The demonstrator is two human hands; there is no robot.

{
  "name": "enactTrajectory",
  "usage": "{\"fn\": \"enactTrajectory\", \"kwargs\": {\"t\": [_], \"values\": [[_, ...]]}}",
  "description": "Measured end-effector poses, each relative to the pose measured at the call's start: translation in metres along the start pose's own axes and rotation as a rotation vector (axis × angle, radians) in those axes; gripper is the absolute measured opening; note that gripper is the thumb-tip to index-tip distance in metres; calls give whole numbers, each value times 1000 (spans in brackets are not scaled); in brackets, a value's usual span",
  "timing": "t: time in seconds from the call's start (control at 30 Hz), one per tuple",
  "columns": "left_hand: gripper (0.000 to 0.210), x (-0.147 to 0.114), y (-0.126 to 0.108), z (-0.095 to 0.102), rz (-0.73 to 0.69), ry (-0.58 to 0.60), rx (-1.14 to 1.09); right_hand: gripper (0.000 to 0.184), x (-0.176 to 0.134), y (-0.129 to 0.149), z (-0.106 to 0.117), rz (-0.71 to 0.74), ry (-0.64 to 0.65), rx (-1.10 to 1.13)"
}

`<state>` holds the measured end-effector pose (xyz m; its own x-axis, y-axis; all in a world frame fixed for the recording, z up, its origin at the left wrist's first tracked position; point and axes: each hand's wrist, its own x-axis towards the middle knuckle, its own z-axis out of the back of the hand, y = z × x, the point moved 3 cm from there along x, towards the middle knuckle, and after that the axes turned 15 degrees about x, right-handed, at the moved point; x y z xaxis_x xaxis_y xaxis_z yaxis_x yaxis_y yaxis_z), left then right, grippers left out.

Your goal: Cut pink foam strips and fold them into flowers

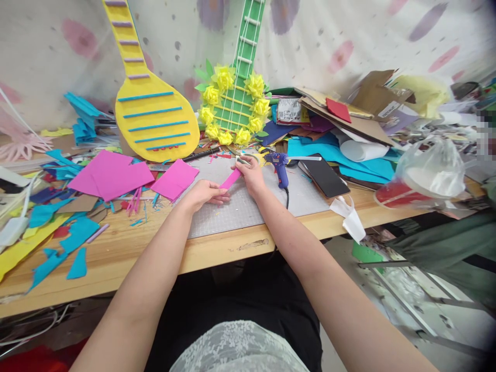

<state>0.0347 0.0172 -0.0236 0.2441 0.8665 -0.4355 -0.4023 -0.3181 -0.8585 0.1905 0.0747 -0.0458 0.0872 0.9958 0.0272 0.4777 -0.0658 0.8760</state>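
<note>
A magenta paper strip [231, 179] slants between my two hands over a grey cutting mat [244, 212]. My left hand [205, 196] pinches its lower left end, with the fingers closed. At the upper right end my right hand [251, 174] has its fingers closed on the strip. Just past the right fingertips lies a small pale, round-edged item [243, 160], partly hidden; I cannot tell what it is. A blue glue gun [279, 170] with a glue stick in it rests to the right of my right hand. Magenta paper sheets [175, 179] lie to the left of my left hand.
Behind stand a yellow paper lute [155, 119] and a green paper instrument [232, 106] ringed with yellow flowers. A phone [323, 175], a bagged red cup [411, 186] and stacked paper and cardboard [344, 116] fill the right. Blue scraps [79, 235] litter the left.
</note>
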Motion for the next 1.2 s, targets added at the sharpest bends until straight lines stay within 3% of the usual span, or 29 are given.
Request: {"fn": "enactTrajectory", "kwargs": {"t": [0.2,0.27,0.37,0.5,0.67,0.93,1.2], "values": [[29,0,-1,-1,-77,175,78,51,-2,1,-4,4,32,-39],[29,5,-2,-4,-80,112,43,49,-4,0,-8,-22,82,-35],[23,13,-5,-9,-65,-93,-81,47,-6,-3,-14,-66,151,-10],[13,17,-6,-13,-67,-207,-184,46,-6,-3,-11,-101,89,-53],[12,14,-4,-9,-96,-250,-233,51,-10,2,-9,-80,93,-168],[24,14,-5,-9,-82,-245,-246,52,-11,1,-10,-86,106,-137],[16,17,-6,-10,-99,-276,-254,51,-12,0,-13,-109,107,-147]]}}
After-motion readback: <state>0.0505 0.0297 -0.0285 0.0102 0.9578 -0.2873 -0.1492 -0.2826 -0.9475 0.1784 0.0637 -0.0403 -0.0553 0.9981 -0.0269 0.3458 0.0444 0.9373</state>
